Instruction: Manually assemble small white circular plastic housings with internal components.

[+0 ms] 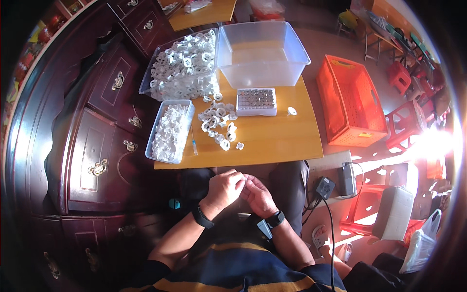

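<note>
My left hand (223,191) and my right hand (258,195) meet over my lap, just in front of the table's near edge. Both have their fingers pinched together at one spot; whatever lies between the fingertips is too small or hidden to name. On the wooden table (272,146) beyond them lies a loose pile of white ring-shaped plastic parts (219,117). One small white piece (240,146) sits nearest to my hands. Left of the pile lies a thin screwdriver-like tool (195,146) with a light blue end.
A tub of small white parts (169,131) stands at the table's left, behind it a large bin of white rings (182,63). Farther back are a see-through bin (262,68) and a white tray of small metal pieces (256,101). An orange crate (350,102) stands right; dark drawers (102,131) line the left.
</note>
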The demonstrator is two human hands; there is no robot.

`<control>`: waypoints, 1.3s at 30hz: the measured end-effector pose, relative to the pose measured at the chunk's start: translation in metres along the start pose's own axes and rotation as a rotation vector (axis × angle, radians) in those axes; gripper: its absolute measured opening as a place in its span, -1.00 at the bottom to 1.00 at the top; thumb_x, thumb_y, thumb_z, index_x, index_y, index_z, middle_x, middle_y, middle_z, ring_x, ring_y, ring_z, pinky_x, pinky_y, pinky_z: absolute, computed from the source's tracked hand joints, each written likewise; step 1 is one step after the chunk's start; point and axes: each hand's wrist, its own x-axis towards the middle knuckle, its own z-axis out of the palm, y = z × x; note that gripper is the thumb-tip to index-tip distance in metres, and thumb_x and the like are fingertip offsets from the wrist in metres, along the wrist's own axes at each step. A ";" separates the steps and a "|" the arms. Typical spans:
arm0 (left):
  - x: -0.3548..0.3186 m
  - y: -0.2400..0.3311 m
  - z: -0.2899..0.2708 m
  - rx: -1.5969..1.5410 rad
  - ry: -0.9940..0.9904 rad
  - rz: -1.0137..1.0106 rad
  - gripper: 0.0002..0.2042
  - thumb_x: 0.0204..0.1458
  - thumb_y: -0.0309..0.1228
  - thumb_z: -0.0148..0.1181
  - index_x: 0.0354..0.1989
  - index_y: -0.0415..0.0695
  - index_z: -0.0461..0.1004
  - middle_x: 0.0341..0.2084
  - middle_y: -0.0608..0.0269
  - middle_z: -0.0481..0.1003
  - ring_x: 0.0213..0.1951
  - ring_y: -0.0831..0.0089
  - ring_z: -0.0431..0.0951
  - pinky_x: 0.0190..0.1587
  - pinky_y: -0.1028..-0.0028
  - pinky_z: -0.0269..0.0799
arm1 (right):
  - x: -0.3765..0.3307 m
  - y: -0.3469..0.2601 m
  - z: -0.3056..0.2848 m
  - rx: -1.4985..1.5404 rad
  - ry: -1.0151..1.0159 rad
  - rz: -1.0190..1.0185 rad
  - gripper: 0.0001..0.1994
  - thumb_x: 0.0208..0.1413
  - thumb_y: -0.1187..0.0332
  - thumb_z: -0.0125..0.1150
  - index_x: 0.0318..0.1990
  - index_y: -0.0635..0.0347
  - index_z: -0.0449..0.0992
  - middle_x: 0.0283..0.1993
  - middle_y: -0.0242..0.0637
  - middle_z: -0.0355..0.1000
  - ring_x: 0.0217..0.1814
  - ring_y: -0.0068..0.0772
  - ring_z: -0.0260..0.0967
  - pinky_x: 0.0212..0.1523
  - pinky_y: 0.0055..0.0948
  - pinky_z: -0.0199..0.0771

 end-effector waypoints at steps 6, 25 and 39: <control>0.012 -0.008 -0.012 -0.046 -0.206 -0.111 -0.90 -0.05 -0.41 0.33 -0.41 -0.09 0.52 -0.53 0.19 0.55 -0.40 0.16 0.59 -0.36 0.24 0.48 | -0.002 -0.002 0.000 -0.043 -0.001 0.048 -0.70 0.39 0.28 -0.05 0.14 0.25 0.37 0.11 -0.21 0.44 0.14 -0.32 0.42 0.23 -0.26 0.38; 0.223 -0.033 -0.001 0.195 0.134 0.154 -0.88 0.03 -0.37 0.20 -0.29 -0.04 0.61 -0.34 0.18 0.57 -0.28 0.08 0.60 -0.25 0.19 0.53 | -0.004 -0.011 0.009 -0.166 0.235 0.019 -0.67 0.29 0.36 0.13 0.13 0.32 0.36 0.04 -0.09 0.49 -0.03 -0.37 0.49 0.01 -0.43 0.51; 0.256 -0.041 0.013 0.114 -0.057 -0.105 -0.95 -0.10 -0.37 0.30 -0.50 -0.01 0.65 -0.51 0.15 0.61 -0.36 0.12 0.63 -0.22 0.19 0.54 | 0.000 -0.019 0.003 0.022 0.195 0.029 -0.62 0.28 0.40 -0.06 0.20 0.41 0.31 0.14 0.09 0.44 0.06 -0.10 0.50 0.10 -0.26 0.52</control>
